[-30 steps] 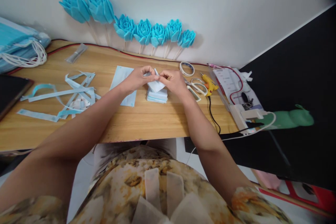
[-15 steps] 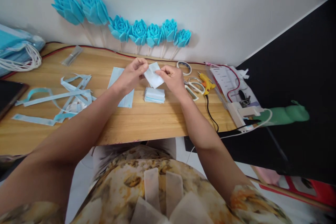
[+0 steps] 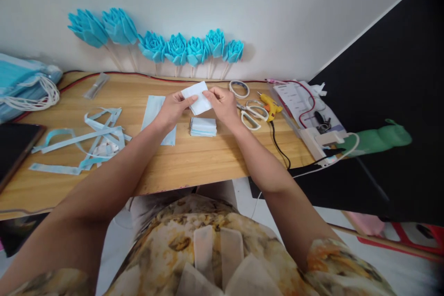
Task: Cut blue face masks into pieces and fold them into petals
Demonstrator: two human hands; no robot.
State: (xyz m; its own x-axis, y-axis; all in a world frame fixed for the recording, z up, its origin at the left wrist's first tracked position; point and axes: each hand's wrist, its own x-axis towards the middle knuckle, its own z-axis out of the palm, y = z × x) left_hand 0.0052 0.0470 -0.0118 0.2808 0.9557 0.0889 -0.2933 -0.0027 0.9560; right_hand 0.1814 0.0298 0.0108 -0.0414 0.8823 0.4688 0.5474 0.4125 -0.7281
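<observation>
My left hand [image 3: 172, 110] and my right hand [image 3: 222, 104] both pinch a small white square of mask fabric [image 3: 197, 95], held up just above the wooden desk [image 3: 194, 157]. Right below the square lies a small stack of cut fabric squares [image 3: 203, 126]. A flat light-blue mask sheet [image 3: 154, 118] lies under my left wrist.
Blue fabric flowers on sticks [image 3: 163, 44] lean on the wall. Cut strips [image 3: 86, 136] lie at left, a mask pile [image 3: 24, 85] and a dark tablet [image 3: 15, 145] further left. A tape roll [image 3: 239, 89], scissors [image 3: 250, 113], yellow glue gun [image 3: 269, 106] and power strip [image 3: 319, 141] sit at right.
Both hands lifted one white square off the stack and spread it flat between them, raising it away from the stack toward the wall.
</observation>
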